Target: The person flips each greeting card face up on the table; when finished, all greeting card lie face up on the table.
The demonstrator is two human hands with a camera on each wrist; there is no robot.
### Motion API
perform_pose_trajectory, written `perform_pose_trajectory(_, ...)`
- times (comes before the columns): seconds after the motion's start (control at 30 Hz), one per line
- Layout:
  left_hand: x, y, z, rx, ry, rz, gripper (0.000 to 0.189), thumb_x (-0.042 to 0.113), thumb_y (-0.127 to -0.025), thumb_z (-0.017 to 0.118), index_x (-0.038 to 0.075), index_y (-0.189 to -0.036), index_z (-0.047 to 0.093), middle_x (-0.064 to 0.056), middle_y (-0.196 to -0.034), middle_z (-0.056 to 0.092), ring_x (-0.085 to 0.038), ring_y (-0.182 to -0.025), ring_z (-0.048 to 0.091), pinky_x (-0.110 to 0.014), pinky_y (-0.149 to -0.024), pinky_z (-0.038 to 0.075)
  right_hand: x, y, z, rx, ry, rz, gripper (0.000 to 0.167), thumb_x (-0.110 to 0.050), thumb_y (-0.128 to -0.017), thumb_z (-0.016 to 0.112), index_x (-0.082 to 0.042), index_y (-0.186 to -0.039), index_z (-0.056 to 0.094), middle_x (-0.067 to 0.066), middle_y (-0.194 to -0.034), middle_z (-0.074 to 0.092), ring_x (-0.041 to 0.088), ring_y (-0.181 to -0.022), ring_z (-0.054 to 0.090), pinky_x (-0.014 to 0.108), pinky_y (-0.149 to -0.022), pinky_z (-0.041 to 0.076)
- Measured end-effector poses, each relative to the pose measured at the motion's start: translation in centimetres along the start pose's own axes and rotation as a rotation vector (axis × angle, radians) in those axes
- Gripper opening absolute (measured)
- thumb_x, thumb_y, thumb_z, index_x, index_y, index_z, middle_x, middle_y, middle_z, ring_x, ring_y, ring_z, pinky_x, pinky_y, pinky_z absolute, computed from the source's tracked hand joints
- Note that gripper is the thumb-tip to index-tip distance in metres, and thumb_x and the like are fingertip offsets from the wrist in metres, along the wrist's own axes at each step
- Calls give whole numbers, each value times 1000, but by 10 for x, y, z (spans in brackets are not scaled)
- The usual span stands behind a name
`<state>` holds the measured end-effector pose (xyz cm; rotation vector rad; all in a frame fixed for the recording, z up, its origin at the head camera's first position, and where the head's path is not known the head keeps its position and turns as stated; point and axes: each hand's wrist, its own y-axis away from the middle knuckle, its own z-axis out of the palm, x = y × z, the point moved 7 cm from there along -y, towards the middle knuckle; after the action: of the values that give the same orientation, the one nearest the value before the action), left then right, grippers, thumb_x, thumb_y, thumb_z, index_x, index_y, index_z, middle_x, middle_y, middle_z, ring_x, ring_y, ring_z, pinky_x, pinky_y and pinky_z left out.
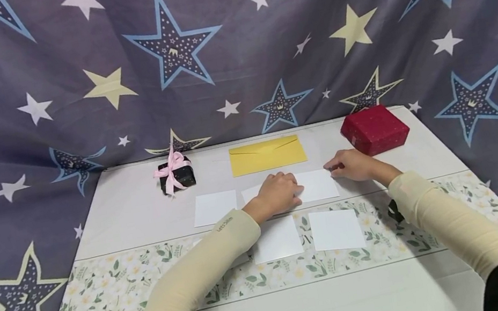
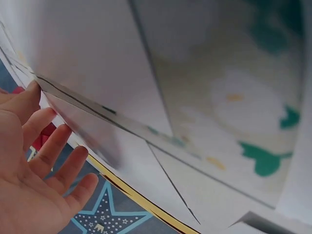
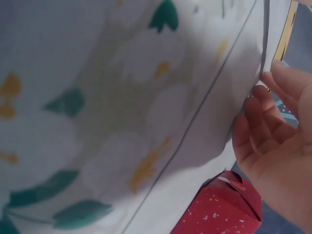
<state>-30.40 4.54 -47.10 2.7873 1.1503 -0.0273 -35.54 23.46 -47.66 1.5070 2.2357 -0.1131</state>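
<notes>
1. On the table [image 1: 326,306], six white cards [image 1: 215,208] lie in two rows of three.
2. At the upper right card [image 1: 316,188], the left hand [image 1: 279,193] touches the left side, the right hand [image 1: 353,164] the right corner; the hands are apart, and I cannot tell whether either pinches it.
3. Behind: one yellow envelope [image 1: 269,156], one beribboned black box [image 1: 184,175], one red box [image 1: 374,130].
4. The left sleeve [image 1: 195,281] mostly hides the lower left card [image 1: 242,259].

Both hands [image 1: 277,193] [image 1: 353,164] forward, fingers [image 2: 53,148] curved
</notes>
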Motion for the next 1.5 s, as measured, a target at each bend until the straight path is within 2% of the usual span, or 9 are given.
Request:
perform_pose_trajectory(0.23, -2, -1, 3, 3, 25, -16, 39, 45, -99, 63, 30, -135, 67, 1, -136, 64, -23, -125, 59, -43, -108, 47, 1, -2, 1, 7, -22, 13, 31, -16, -95, 70, -10, -126, 73, 11, -115, 70, 24, -104, 62, 48, -97, 50)
perform_pose_trajectory(0.4, -1, 0, 2, 12, 18, -4, 38, 45, -100, 62, 29, -134, 67, 1, -135, 64, -23, -124, 60, -43, -107, 48, 2, -4, 0, 11, -53, 26, 29, -17, -96, 69, -9, -123, 73, 11, -117, 73, 27, -110, 65, 51, -101, 50)
perform_pose_trajectory(0.63, -1, 1, -2, -3, 29, 4, 34, 44, -100, 62, 27, -128, 71, 0, -134, 64, -23, -125, 59, -43, -108, 47, 1, -9, 1, 14, -100, 64, 25, -19, -95, 72, -10, -117, 70, 6, -101, 73, 20, -91, 60, 38, -86, 50)
perform_pose_trajectory(0.8, -1, 1, -3, -2, 43, -6, 33, 43, -99, 63, 25, -127, 72, -1, -133, 65, -23, -123, 60, -43, -107, 48, -3, -8, 1, 10, -116, 70, 27, -17, -94, 73, -8, -119, 68, 5, -91, 67, 19, -84, 57, 33, -79, 47)
perform_pose_trajectory(0.93, -3, 1, 0, -13, 30, -52, 43, 47, -99, 63, 22, -133, 68, -2, -132, 64, -22, -120, 60, -43, -106, 48, -6, -6, -1, 25, -103, 55, 33, -15, -93, 73, -8, -125, 70, 4, -89, 67, 19, -84, 56, 34, -79, 46)
perform_pose_trajectory(1.07, -6, 2, 3, -20, 17, -110, 53, 52, -98, 62, 16, -137, 64, -4, -134, 62, -22, -121, 59, -42, -107, 47, -8, -3, -4, 73, -101, 23, 33, -14, -92, 75, -8, -124, 71, 5, -90, 69, 19, -82, 56, 35, -79, 47)
perform_pose_trajectory(1.27, -9, 5, 8, -24, 54, -172, 69, 55, -96, 64, 9, -146, 54, -8, -139, 59, -25, -128, 56, -43, -110, 45, -8, 4, -1, 114, -109, 8, 33, -15, -92, 76, -8, -123, 71, 6, -93, 72, 18, -83, 59, 36, -79, 50)
perform_pose_trajectory(1.37, -14, 5, 5, -1, 76, -206, 73, 54, -95, 66, 6, -148, 51, -11, -139, 60, -27, -129, 57, -43, -111, 46, -7, 7, -3, 139, -117, 20, 33, -15, -92, 75, -9, -124, 70, 6, -95, 73, 19, -85, 61, 37, -82, 52)
perform_pose_trajectory(1.5, -21, 6, -2, 50, 110, -237, 67, 51, -95, 67, 5, -142, 56, -11, -131, 66, -29, -121, 62, -43, -106, 50, -10, 11, -10, 177, -135, 11, 32, -14, -92, 75, -9, -123, 70, 6, -95, 73, 20, -86, 63, 39, -83, 52)
